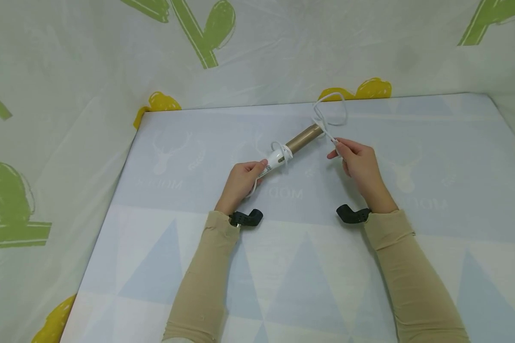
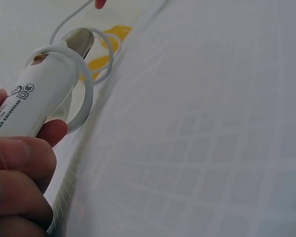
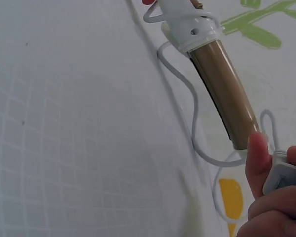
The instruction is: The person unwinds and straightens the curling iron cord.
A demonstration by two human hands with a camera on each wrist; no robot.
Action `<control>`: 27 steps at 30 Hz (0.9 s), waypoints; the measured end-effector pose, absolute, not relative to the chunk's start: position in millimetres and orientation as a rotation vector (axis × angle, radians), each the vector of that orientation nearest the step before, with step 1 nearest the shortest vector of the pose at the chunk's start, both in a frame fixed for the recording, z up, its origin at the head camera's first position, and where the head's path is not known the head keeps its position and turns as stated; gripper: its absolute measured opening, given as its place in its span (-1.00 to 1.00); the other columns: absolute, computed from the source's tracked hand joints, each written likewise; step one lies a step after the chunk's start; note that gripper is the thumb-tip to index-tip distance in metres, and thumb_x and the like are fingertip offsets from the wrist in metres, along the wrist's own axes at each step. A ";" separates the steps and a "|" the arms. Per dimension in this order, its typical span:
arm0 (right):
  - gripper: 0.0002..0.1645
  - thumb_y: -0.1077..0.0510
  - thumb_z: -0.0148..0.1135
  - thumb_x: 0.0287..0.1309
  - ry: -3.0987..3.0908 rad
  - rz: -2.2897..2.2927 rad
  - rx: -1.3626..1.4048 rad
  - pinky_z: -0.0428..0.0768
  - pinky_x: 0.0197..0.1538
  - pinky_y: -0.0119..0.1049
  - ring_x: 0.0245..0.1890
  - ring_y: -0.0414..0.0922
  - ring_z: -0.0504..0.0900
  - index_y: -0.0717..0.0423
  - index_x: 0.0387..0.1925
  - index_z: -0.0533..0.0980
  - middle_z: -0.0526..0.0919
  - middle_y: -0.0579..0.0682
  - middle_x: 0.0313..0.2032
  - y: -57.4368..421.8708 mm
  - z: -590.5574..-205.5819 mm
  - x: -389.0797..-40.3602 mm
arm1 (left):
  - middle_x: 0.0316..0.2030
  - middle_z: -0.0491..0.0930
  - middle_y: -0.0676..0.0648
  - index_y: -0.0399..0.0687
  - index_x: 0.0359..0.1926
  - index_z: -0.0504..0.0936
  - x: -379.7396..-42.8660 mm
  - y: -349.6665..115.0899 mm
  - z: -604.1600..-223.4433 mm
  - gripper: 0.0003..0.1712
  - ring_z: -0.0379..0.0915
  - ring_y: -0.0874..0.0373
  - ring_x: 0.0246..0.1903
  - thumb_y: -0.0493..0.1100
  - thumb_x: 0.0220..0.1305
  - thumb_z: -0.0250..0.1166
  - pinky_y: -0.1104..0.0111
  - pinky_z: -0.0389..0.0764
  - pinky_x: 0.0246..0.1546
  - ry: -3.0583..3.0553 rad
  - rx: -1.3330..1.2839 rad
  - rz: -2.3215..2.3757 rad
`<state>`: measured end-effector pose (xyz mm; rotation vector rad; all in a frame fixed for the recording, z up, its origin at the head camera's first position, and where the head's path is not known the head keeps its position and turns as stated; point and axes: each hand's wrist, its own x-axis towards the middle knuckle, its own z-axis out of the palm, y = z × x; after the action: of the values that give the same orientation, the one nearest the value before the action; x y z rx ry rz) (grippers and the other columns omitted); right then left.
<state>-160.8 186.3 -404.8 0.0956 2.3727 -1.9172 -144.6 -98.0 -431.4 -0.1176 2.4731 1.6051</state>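
A curling iron (image 1: 303, 139) with a white handle and a gold barrel is held at a slant above the table, its barrel pointing up and right in the head view. My left hand (image 1: 239, 183) grips the white handle (image 2: 44, 86), thumb on top and fingers curled underneath. A white cord (image 2: 87, 94) loops around the handle near the barrel. More cord (image 3: 195, 116) hangs beside the barrel and curls past its tip. Between thumb and fingers, my right hand (image 1: 361, 164) pinches the white plug (image 3: 285, 178) at the cord's end, close to the barrel tip.
The table (image 1: 309, 267) has a pale cover with blue triangles and faint deer prints. Behind it hangs a white curtain (image 1: 283, 52) with green and yellow plant shapes. Black wrist devices (image 1: 353, 214) sit at both cuffs.
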 end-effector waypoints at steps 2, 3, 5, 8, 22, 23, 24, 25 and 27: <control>-0.52 -0.06 0.01 0.29 2.434 -1.841 0.129 0.07 -0.71 -0.34 -0.82 -0.26 0.14 0.06 0.15 0.43 0.64 -0.22 -0.47 187.8 -407.4 -161.5 | -0.71 0.41 0.04 0.05 -0.32 0.70 -144.7 -97.6 -432.0 -0.41 0.29 0.22 -0.66 0.42 0.09 0.11 0.42 0.24 -0.61 2.472 -0.119 1.606; -0.53 -0.08 0.00 0.29 2.467 -1.797 0.158 0.08 -0.71 -0.34 -0.82 -0.26 0.15 0.03 0.15 0.43 0.64 -0.24 -0.47 189.0 -408.9 -162.2 | -0.71 0.41 0.04 0.06 -0.32 0.70 -144.6 -97.5 -432.4 -0.41 0.29 0.22 -0.66 0.42 0.08 0.11 0.43 0.24 -0.61 2.470 -0.119 1.608; -0.52 -0.11 -0.03 0.29 2.526 -1.722 0.210 0.10 -0.71 -0.34 -0.81 -0.27 0.15 -0.01 0.15 0.44 0.63 -0.28 -0.48 192.5 -411.8 -163.5 | -0.69 0.44 0.03 0.07 -0.31 0.71 -144.4 -97.4 -433.4 -0.41 0.31 0.21 -0.64 0.43 0.08 0.11 0.43 0.26 -0.59 2.475 -0.118 1.601; -0.50 -0.16 -0.04 0.28 2.589 -1.638 0.273 0.12 -0.70 -0.33 -0.80 -0.28 0.14 -0.04 0.14 0.45 0.62 -0.36 -0.52 199.0 -415.4 -165.9 | -0.68 0.44 0.03 0.08 -0.30 0.71 -144.3 -97.8 -434.0 -0.40 0.31 0.22 -0.63 0.44 0.06 0.11 0.42 0.27 -0.59 2.475 -0.111 1.585; -0.46 -0.16 -0.04 0.28 2.579 -1.660 0.286 0.13 -0.52 -0.35 -0.57 -0.23 0.18 0.03 0.17 0.43 0.61 -0.44 -0.56 204.8 -416.2 -170.1 | -0.73 0.38 0.07 0.19 -0.29 0.70 -144.5 -100.4 -433.2 -0.40 0.24 0.23 -0.71 0.50 0.00 0.10 0.41 0.22 -0.63 2.478 -0.034 1.500; -0.46 -0.16 -0.04 0.28 2.580 -1.657 0.268 0.13 -0.48 -0.35 -0.54 -0.22 0.19 0.02 0.16 0.43 0.61 -0.44 -0.56 203.4 -415.6 -169.9 | -0.77 0.34 0.05 0.20 -0.30 0.69 -144.5 -100.4 -433.2 -0.40 0.20 0.22 -0.73 0.51 0.00 0.09 0.40 0.20 -0.65 2.479 -0.032 1.494; -0.46 -0.17 -0.05 0.28 2.581 -1.649 0.250 0.14 -0.42 -0.36 -0.47 -0.24 0.21 0.02 0.16 0.43 0.62 -0.43 -0.55 201.8 -414.6 -169.4 | -0.78 0.33 0.05 0.20 -0.31 0.69 -144.6 -100.1 -433.3 -0.41 0.20 0.22 -0.73 0.51 0.00 0.09 0.40 0.20 -0.65 2.481 -0.031 1.491; -0.46 -0.18 -0.06 0.28 2.582 -1.638 0.233 0.13 -0.41 -0.36 -0.46 -0.24 0.20 0.00 0.16 0.43 0.62 -0.42 -0.54 200.4 -413.5 -168.8 | -0.78 0.33 0.06 0.20 -0.31 0.69 -144.6 -99.9 -433.3 -0.41 0.20 0.22 -0.73 0.50 0.01 0.09 0.40 0.20 -0.65 2.487 -0.030 1.486; -0.47 -0.20 -0.07 0.28 2.584 -1.624 0.198 0.13 -0.40 -0.35 -0.48 -0.25 0.19 -0.04 0.15 0.44 0.63 -0.41 -0.52 197.2 -411.0 -167.3 | -0.78 0.33 0.07 0.18 -0.30 0.70 -144.8 -99.0 -433.5 -0.41 0.25 0.22 -0.70 0.49 0.02 0.09 0.40 0.22 -0.63 2.496 -0.028 1.479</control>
<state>-167.3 197.2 -411.0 0.1978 2.5837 -1.6237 -144.8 -99.0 -433.5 -0.0282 2.4958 1.4786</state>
